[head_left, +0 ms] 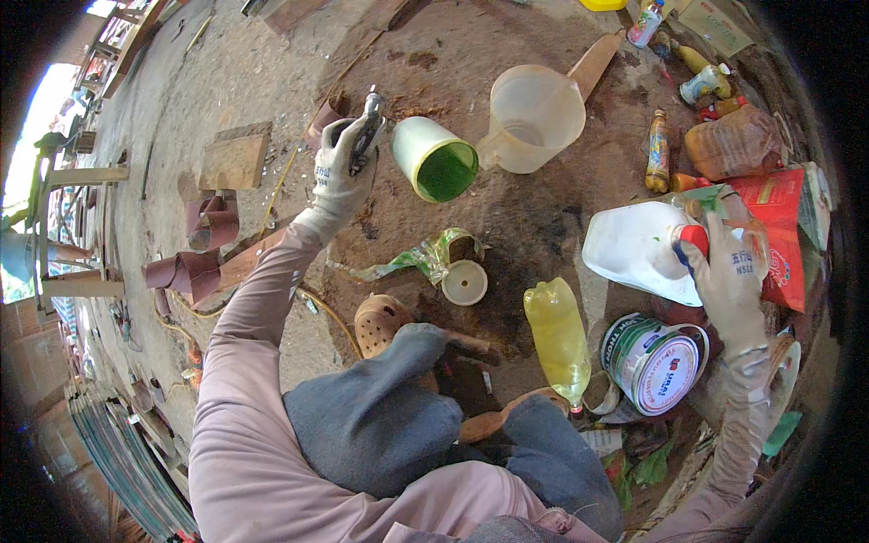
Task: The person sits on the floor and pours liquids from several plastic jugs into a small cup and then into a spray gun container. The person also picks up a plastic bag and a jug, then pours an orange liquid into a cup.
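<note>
Gloved left hand (335,185) clenched around metal tool (367,136), held above ground (416,77). Pale cup (421,149), green inside, just right of tool; translucent pitcher (534,122) beside cup. Gloved right hand (735,271) at red cap (694,240) of white jug (634,244); cannot tell whether fingers gripped it. Jug sat above lidded paint can (654,366) in view, yellowish bottle (556,339) left of can.

The dusty floor (262,77) (grey leftward, browner rightward) spreads toward wooden framework (89,176) and bright daylight (47,101) at the left edge.
</note>
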Available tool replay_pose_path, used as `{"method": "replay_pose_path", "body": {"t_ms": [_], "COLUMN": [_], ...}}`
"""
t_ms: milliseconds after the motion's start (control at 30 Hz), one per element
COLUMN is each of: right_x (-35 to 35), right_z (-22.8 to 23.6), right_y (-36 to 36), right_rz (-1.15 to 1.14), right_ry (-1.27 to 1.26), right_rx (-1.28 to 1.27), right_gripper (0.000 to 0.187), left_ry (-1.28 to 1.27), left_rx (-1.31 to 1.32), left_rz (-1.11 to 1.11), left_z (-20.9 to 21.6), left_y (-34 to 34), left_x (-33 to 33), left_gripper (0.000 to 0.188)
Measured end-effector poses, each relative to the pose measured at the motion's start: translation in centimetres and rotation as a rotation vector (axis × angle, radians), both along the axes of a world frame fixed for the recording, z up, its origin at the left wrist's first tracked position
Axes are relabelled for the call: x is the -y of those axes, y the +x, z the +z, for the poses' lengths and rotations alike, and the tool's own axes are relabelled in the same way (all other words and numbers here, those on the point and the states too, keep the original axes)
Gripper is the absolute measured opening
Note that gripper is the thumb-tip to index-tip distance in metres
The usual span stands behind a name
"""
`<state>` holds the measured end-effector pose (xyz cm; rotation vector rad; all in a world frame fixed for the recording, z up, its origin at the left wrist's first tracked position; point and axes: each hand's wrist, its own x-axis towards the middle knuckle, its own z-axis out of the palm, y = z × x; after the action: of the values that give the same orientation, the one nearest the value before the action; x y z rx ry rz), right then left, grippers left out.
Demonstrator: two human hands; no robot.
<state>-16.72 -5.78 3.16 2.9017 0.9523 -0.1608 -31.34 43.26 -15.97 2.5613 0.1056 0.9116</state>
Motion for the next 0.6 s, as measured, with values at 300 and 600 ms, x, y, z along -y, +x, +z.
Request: {"method": "replay_pose_path", "body": {"t_ms": [300,600], "right_x": [-0.9,-1.8], "right_z": [0.3,1.0], "right_y": [-0.5,0.4], "right_rz": [0.049,-0.091], "right_ry": [-0.038,-0.11], "right_rx": [0.102,-0.125], "right_gripper": [0.047,0.048], "left_ry": [-0.189,-1.246], "left_rx": [-0.097,-0.334], "left_rz": [-0.005,-0.073], "left_z": [0.0,-0.7], "left_y": [-0.7,-1.0], "left_x": [0.7,0.5], "left_gripper": [0.054,0.045]}}
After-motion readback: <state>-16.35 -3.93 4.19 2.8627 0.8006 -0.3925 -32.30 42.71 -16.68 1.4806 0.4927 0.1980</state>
